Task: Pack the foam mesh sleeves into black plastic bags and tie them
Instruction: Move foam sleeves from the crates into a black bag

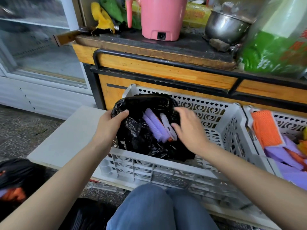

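From above I have a way into the black bag. Its mouth gapes between the left hand, gripping the left rim, and the right hand, spread over the right edge. Purple sleeves fill the middle of the opening. The white crate walls the bag in, and the wooden cabinet stands close behind. Right of the bag the crate floor looks bare, though motion blur makes me unsure.

Blue denim jeans cover the knees; left forearm and right forearm bare.
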`<move>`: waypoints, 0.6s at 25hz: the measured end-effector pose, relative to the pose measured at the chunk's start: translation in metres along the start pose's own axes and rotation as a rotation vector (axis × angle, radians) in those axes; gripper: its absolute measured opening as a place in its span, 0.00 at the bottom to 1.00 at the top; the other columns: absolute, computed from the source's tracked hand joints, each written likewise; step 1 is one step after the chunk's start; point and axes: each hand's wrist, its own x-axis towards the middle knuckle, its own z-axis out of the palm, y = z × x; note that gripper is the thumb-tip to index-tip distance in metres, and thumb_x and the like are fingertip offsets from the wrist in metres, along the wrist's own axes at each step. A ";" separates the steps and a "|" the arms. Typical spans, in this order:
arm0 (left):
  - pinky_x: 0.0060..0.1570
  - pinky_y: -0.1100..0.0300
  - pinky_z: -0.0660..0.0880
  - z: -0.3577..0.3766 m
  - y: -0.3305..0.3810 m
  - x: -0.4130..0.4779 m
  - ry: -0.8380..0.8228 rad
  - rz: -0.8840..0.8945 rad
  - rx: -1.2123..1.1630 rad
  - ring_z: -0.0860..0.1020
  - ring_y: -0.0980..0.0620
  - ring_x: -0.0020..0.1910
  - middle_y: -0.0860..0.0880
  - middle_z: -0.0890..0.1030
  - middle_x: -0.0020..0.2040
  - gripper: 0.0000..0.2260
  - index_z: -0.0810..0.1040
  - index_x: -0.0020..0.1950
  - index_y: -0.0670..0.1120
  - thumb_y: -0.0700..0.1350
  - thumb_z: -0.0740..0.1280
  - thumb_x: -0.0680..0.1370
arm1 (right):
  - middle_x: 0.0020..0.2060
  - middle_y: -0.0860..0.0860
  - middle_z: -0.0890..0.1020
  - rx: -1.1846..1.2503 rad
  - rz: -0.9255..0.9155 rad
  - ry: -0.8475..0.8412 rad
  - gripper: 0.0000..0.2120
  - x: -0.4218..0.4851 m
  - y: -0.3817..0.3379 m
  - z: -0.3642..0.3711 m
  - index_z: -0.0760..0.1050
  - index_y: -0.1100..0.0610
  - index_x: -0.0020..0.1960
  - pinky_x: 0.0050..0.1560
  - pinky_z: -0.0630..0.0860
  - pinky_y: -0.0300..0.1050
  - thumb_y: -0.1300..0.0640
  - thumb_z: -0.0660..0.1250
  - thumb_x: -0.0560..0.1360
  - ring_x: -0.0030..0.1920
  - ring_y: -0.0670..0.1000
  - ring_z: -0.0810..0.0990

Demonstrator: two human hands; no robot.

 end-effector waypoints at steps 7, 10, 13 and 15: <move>0.52 0.60 0.72 -0.007 -0.010 -0.012 -0.241 -0.087 0.338 0.80 0.54 0.51 0.52 0.83 0.50 0.12 0.79 0.56 0.49 0.52 0.69 0.75 | 0.55 0.56 0.79 0.464 0.579 -0.302 0.17 0.011 0.056 0.001 0.73 0.62 0.58 0.56 0.72 0.46 0.49 0.63 0.78 0.54 0.54 0.78; 0.42 0.68 0.72 -0.014 -0.003 -0.021 -0.458 -0.074 0.703 0.80 0.60 0.45 0.57 0.83 0.43 0.09 0.79 0.47 0.54 0.55 0.71 0.71 | 0.35 0.48 0.82 0.513 0.412 -0.222 0.12 0.010 0.049 -0.015 0.75 0.55 0.39 0.51 0.76 0.49 0.53 0.60 0.80 0.39 0.50 0.81; 0.47 0.68 0.74 -0.007 0.009 -0.027 -0.465 -0.030 0.643 0.80 0.63 0.44 0.59 0.84 0.42 0.13 0.79 0.47 0.55 0.58 0.71 0.65 | 0.33 0.48 0.82 0.539 0.339 -0.084 0.09 0.011 0.048 -0.053 0.73 0.55 0.42 0.47 0.74 0.46 0.52 0.62 0.79 0.37 0.51 0.80; 0.47 0.63 0.74 0.006 0.014 -0.023 -0.331 -0.017 0.507 0.80 0.58 0.45 0.56 0.83 0.43 0.13 0.79 0.49 0.52 0.55 0.72 0.68 | 0.32 0.48 0.81 0.533 0.329 0.022 0.10 0.009 0.052 -0.080 0.74 0.57 0.47 0.43 0.72 0.41 0.51 0.61 0.79 0.37 0.51 0.79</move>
